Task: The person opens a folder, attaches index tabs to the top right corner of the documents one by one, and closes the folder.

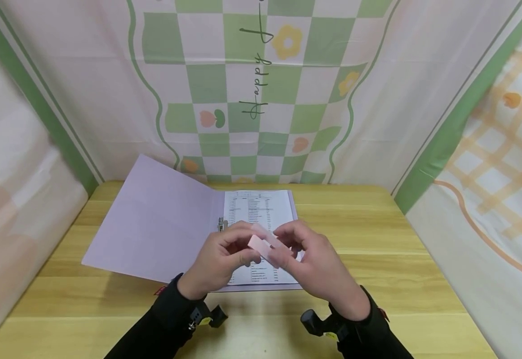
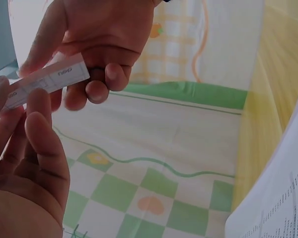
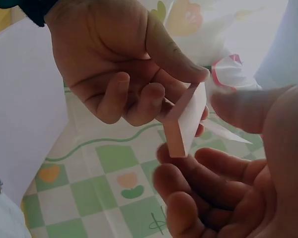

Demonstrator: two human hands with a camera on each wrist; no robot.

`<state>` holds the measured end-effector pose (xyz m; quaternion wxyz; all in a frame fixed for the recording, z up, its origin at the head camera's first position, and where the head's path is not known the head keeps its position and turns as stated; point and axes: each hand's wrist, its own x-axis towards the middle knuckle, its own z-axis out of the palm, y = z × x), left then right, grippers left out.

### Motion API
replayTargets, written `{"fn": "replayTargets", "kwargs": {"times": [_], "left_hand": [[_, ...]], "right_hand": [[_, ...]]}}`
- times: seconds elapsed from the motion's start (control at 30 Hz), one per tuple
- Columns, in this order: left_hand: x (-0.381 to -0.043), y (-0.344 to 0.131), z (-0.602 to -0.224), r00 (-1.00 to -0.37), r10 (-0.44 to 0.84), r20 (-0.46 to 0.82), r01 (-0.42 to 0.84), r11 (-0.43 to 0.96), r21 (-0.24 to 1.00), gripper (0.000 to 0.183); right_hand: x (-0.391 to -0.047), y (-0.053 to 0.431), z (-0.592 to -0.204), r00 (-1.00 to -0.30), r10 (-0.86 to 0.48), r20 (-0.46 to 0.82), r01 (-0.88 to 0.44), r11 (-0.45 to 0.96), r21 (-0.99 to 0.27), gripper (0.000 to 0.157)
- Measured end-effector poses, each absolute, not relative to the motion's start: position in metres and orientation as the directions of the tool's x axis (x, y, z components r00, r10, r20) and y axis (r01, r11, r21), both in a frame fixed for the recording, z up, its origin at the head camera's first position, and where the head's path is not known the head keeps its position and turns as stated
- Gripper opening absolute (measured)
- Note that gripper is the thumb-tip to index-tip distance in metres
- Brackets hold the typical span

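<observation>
A small pink pad of paper strips [image 1: 259, 245] is held up over the open folder, between both hands. My left hand [image 1: 222, 255] pinches it; in the right wrist view the left thumb lies on its upper edge with fingers behind. Faint print shows on the pad's pale face [image 2: 64, 74] in the left wrist view. A thin pale strip [image 3: 226, 133] sticks out beyond the pad in the right wrist view. My right hand [image 1: 321, 262] is at the pad's other side, fingers loosely bent close below it, thumb apart from them and blurred.
A lilac folder [image 1: 153, 224] lies open on the wooden table [image 1: 355, 299], its cover tilted up at left. Printed sheets [image 1: 261, 209] lie inside beside a metal clip [image 1: 221, 224]. Patterned curtains [image 1: 261, 139] rise behind and at both sides.
</observation>
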<state>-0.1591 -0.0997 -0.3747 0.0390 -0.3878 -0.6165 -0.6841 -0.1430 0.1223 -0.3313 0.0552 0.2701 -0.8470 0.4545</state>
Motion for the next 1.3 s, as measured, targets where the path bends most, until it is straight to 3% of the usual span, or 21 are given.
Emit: {"fn": "replayTargets", "kwargs": {"times": [0.13, 0.33, 0.57, 0.87, 1.3], "left_hand": [[-0.160, -0.100, -0.376, -0.699, 0.390, 0.599, 0.550, -0.242, 0.799, 0.028], [-0.162, -0.098, -0.376, -0.697, 0.368, 0.616, 0.575, -0.227, 0.786, 0.029], [-0.162, -0.098, -0.375, -0.760, 0.234, 0.606, 0.605, -0.083, 0.792, 0.026], [-0.163, -0.095, -0.378, -0.802, 0.135, 0.582, 0.585, -0.022, 0.811, 0.017], [-0.161, -0.098, -0.380, -0.792, 0.098, 0.603, 0.607, 0.010, 0.795, 0.023]], "right_hand": [[-0.143, 0.122, -0.330, -0.854, -0.434, 0.288, -0.482, 0.449, -0.752, 0.035], [-0.143, 0.125, -0.328, -0.876, -0.402, 0.267, -0.445, 0.456, -0.771, 0.034], [-0.142, 0.132, -0.324, -0.891, -0.377, 0.254, -0.422, 0.481, -0.768, 0.035], [-0.143, 0.160, -0.329, -0.890, -0.359, 0.280, -0.449, 0.586, -0.674, 0.017], [-0.156, 0.216, -0.344, -0.937, -0.273, 0.217, -0.349, 0.724, -0.596, 0.010]]}}
